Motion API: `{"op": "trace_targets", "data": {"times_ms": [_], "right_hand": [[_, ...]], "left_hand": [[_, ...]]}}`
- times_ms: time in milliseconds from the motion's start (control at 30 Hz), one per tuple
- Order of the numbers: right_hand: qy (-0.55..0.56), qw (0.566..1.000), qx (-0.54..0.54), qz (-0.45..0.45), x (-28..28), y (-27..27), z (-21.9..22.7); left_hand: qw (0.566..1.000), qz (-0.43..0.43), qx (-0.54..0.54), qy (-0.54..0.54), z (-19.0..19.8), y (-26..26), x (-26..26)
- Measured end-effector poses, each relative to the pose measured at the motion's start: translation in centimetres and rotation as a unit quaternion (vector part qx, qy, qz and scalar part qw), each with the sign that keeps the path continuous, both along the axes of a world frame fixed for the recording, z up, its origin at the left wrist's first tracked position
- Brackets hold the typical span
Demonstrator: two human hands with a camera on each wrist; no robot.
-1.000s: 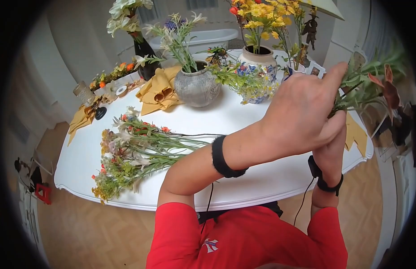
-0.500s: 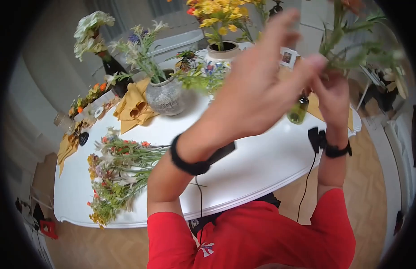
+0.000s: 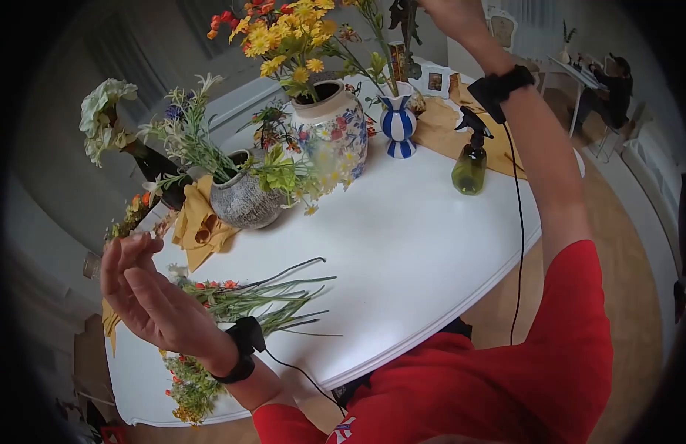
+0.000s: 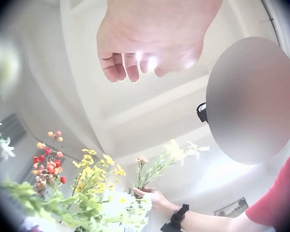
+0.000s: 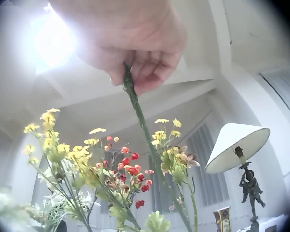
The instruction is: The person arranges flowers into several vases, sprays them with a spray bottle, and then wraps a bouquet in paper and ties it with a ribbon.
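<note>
My right hand (image 3: 458, 18), raised at the top edge of the head view, pinches long green flower stems (image 5: 140, 113) that run down past its fingertips. Above that hand, in the left wrist view, stand the pale lilies (image 4: 176, 151) and a small pinkish bloom of the held flowers. On the left, my left hand (image 3: 162, 307) is lifted with loosely bent fingers and holds nothing. It overlaps a pile of loose flowers in the head view; the pile's bare stems (image 3: 284, 300) point right and many blooms are hidden behind the hand.
Along the table's back stand a grey vase (image 3: 247, 198), a floral jar (image 3: 332, 137) with yellow flowers, and a blue-and-white striped vase (image 3: 398, 126). A green spray bottle (image 3: 470, 169) stands at right by a mustard cloth (image 3: 439, 127). A person (image 3: 613, 92) sits far right.
Both hands were together at the flowers on the right. My left hand has let go and swung left over the pile, while the right has lifted the flowers upward. The head view has turned.
</note>
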State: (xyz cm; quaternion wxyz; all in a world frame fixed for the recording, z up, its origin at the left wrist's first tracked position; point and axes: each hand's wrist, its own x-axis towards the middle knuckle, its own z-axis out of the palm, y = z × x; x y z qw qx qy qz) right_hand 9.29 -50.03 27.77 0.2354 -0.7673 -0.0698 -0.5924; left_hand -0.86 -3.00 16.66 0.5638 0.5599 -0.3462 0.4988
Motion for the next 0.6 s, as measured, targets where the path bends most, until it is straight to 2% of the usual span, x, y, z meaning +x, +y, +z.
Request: {"op": "trace_targets", "data": {"times_ms": [33, 133, 167, 267, 367, 467, 500, 600], "right_hand": [[0.015, 0.999, 0.005, -0.031, 0.8, 0.2, -0.3], [0.03, 0.999, 0.023, -0.008, 2.4, 0.5, -1.5], [0.076, 0.996, 0.051, -0.002, 3.2, 0.2, -1.8], [0.057, 0.992, -0.065, -0.09, 6.5, -1.7, -3.7], [0.11, 0.99, -0.034, -0.082, 6.4, -1.4, -5.3], [0.015, 0.997, -0.015, -0.069, 8.6, -1.4, -8.1], [0.077, 0.995, 0.007, -0.058, 8.1, -1.2, -8.5], [0.131, 0.986, -0.023, -0.099, 9.1, -1.8, -10.0]], "left_hand": [[1.0, -0.002, 0.004, 0.008, -0.4, 0.2, 0.2], [0.998, 0.06, 0.006, 0.015, -1.3, 0.5, 0.8], [0.998, 0.064, 0.005, 0.012, -1.5, 0.7, 1.0], [0.996, 0.091, 0.013, 0.019, -2.1, 1.3, 1.4], [0.995, 0.09, -0.005, 0.038, -2.8, 1.6, 1.7], [0.993, 0.102, 0.015, 0.05, -3.3, 2.0, 1.9], [0.993, 0.105, 0.016, 0.059, -3.5, 2.0, 1.9], [0.99, 0.116, 0.019, 0.079, -3.8, 2.0, 2.0]]}}
